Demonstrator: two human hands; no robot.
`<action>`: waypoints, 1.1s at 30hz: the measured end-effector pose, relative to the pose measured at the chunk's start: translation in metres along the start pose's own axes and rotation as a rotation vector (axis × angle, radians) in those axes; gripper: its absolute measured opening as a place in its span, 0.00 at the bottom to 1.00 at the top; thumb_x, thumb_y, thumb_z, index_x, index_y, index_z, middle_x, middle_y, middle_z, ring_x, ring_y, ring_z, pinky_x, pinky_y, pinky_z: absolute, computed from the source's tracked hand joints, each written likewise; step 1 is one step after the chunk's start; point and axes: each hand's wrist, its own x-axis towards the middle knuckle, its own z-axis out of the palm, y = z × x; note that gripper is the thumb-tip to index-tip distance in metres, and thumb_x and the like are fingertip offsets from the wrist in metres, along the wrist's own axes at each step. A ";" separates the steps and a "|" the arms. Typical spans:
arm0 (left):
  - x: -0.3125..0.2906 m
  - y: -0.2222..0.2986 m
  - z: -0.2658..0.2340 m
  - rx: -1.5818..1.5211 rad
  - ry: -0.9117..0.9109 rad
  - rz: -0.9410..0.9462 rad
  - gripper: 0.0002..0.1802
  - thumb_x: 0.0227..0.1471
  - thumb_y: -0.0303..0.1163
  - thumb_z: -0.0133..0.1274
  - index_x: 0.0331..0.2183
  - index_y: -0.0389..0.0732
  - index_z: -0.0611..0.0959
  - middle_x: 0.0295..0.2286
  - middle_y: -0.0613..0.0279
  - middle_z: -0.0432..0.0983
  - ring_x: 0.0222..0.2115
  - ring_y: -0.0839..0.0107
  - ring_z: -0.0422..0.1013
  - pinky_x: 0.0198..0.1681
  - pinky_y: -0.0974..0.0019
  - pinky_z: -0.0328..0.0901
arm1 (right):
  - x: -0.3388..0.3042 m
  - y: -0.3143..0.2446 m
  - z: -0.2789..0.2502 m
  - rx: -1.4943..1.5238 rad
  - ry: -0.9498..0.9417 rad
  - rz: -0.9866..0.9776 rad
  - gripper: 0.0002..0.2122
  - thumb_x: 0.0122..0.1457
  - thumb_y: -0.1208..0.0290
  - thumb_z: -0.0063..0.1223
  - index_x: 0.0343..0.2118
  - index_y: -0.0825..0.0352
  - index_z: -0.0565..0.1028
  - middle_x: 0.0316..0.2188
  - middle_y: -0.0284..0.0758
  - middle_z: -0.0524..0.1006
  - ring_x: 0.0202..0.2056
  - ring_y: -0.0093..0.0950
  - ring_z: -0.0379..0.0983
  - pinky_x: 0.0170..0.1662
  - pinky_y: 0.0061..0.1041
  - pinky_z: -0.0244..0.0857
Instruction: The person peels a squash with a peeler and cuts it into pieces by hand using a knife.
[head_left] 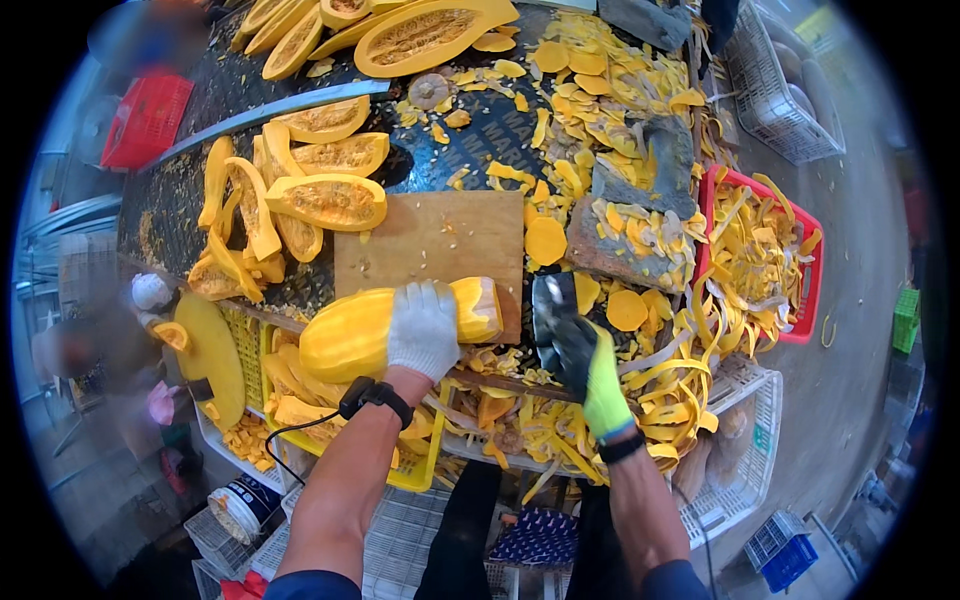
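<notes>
A long peeled pumpkin [345, 335] lies across the near part of a wooden cutting board [430, 235]. My left hand [423, 325], in a whitish work glove, presses on it from above, fingers wrapped over its top. Its right end has a rough, pale patch. My right hand [575, 355], in a black and yellow-green glove, is closed on a knife [547, 300] just right of the board. The knife's wide, dark blade points away from me and is apart from the pumpkin; its handle is hidden in the glove. Seeds are scattered on the board.
Halved pumpkins [325, 200] are piled left of the board, more [430, 38] at the far edge. Peels and round slices [545, 241] cover the table's right side. A red basket [812, 290] of peels stands right, a yellow crate [415, 473] below the table's near edge.
</notes>
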 end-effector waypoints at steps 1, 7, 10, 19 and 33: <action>0.002 -0.001 0.003 0.001 0.008 0.001 0.37 0.41 0.38 0.67 0.53 0.30 0.79 0.46 0.46 0.77 0.47 0.50 0.71 0.59 0.49 0.62 | 0.018 0.000 0.015 0.143 -0.048 0.058 0.12 0.70 0.65 0.59 0.49 0.68 0.81 0.30 0.29 0.80 0.26 0.19 0.73 0.28 0.19 0.64; 0.000 -0.005 0.006 -0.016 0.060 0.010 0.37 0.41 0.40 0.67 0.52 0.31 0.79 0.45 0.45 0.77 0.46 0.49 0.71 0.57 0.48 0.63 | 0.062 -0.011 0.075 -1.575 -0.150 -0.408 0.16 0.70 0.60 0.52 0.41 0.70 0.82 0.31 0.49 0.84 0.32 0.50 0.80 0.34 0.41 0.73; 0.005 -0.008 0.003 -0.081 0.026 0.030 0.33 0.43 0.40 0.66 0.50 0.34 0.80 0.40 0.48 0.77 0.46 0.52 0.71 0.54 0.52 0.63 | 0.052 0.010 0.061 -1.764 -0.039 -0.720 0.14 0.71 0.62 0.50 0.43 0.68 0.82 0.27 0.45 0.82 0.30 0.46 0.82 0.32 0.42 0.74; 0.020 -0.017 -0.022 -0.245 -0.258 0.053 0.34 0.36 0.50 0.73 0.42 0.40 0.81 0.39 0.51 0.80 0.42 0.53 0.77 0.49 0.55 0.68 | -0.058 0.088 0.004 -1.697 0.245 -0.657 0.16 0.68 0.64 0.55 0.56 0.63 0.80 0.32 0.45 0.80 0.31 0.46 0.80 0.34 0.44 0.72; 0.024 -0.017 -0.024 -0.219 -0.274 0.093 0.37 0.34 0.53 0.75 0.42 0.41 0.82 0.38 0.53 0.82 0.42 0.56 0.78 0.48 0.56 0.68 | -0.048 0.020 0.037 -2.064 0.006 -0.459 0.14 0.63 0.68 0.54 0.50 0.62 0.78 0.33 0.43 0.81 0.30 0.42 0.83 0.32 0.42 0.76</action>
